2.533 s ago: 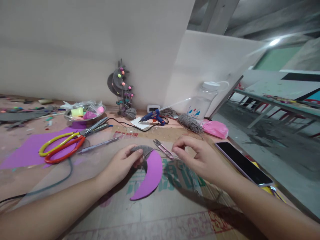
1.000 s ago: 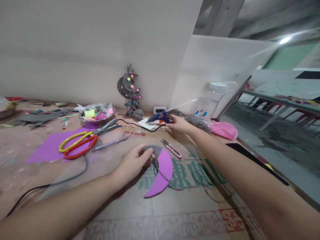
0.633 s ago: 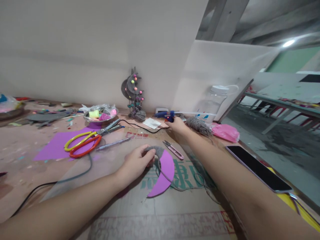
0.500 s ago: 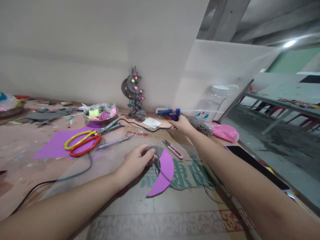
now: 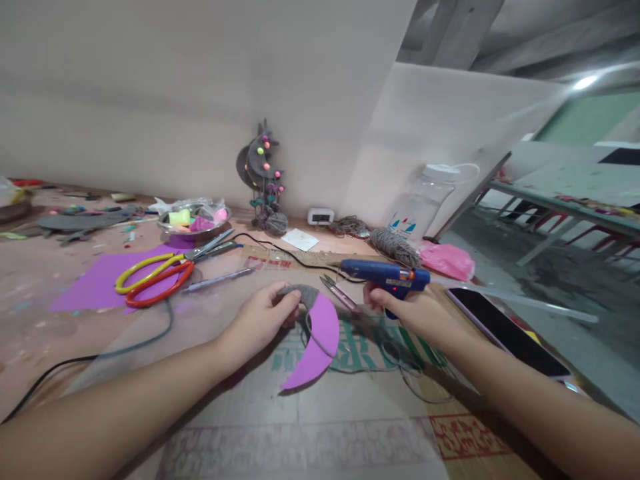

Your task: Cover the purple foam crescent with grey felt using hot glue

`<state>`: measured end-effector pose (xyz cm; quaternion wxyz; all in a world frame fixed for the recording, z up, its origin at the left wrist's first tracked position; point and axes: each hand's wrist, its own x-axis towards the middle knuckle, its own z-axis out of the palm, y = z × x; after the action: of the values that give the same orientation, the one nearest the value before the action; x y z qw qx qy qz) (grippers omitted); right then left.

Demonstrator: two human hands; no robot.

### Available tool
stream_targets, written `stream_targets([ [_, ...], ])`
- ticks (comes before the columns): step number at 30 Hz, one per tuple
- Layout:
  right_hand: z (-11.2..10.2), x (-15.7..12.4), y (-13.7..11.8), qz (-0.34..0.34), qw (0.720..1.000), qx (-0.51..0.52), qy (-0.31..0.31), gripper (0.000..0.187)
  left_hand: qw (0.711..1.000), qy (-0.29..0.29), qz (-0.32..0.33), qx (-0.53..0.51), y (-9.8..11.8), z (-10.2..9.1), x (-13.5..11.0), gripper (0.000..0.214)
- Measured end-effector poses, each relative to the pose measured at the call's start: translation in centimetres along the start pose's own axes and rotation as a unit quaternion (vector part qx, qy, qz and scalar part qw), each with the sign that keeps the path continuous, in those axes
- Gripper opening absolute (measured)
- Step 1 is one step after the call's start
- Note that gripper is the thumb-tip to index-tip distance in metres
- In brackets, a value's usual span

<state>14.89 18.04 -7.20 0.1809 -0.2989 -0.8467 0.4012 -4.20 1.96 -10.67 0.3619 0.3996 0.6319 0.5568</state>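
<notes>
- Left hand comes in from the near left, palm mostly down, thumb on top. Its grip is pinched on the far, grey-wrapped end of the crescent.
- Right hand comes in from the near right, fingers curled round the handle of the glue gun, so that grip's clenched on it.
- Crescent's over the cardboard, in the middle of the bench. Long axis runs far to near, leaning left; bulge faces right, bare purple tip points near-left.
- Loose yarn crosses it and trails right.
- Glue gun's off to the right, long axis pretty much left-right, nozzle pointing left toward the crescent's side. Clear glue stick pokes out the back, rightward.
- Snips sit between the hands, blades pointing far-left.
</notes>
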Motion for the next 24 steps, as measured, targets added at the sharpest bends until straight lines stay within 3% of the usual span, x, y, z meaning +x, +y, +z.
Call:
stream_targets([
  [5, 0.9, -2.0, 1.3, 0.005, 0.999, -0.044, -0.007, 0.034, 1.0, 0.0, 0.004, 0.002, 0.1, -0.1, 0.0, 0.027],
  [9, 1.3, -2.7, 1.7, -0.007, 0.998, -0.032, -0.053, 0.03, 1.0, 0.012, -0.005, 0.021, 0.1, -0.1, 0.0, 0.026],
  [14, 1.7, -3.0, 1.3, -0.017, 0.997, -0.029, -0.072, 0.025, 1.0, 0.003, -0.003, 0.029, 0.1, 0.0, 0.1, 0.028],
  [24, 2.0, -2.7, 0.3, -0.021, 0.995, 0.003, -0.102, 0.032, 0.998, -0.003, 0.0, 0.057, -0.2, 0.0, 0.4, 0.026],
])
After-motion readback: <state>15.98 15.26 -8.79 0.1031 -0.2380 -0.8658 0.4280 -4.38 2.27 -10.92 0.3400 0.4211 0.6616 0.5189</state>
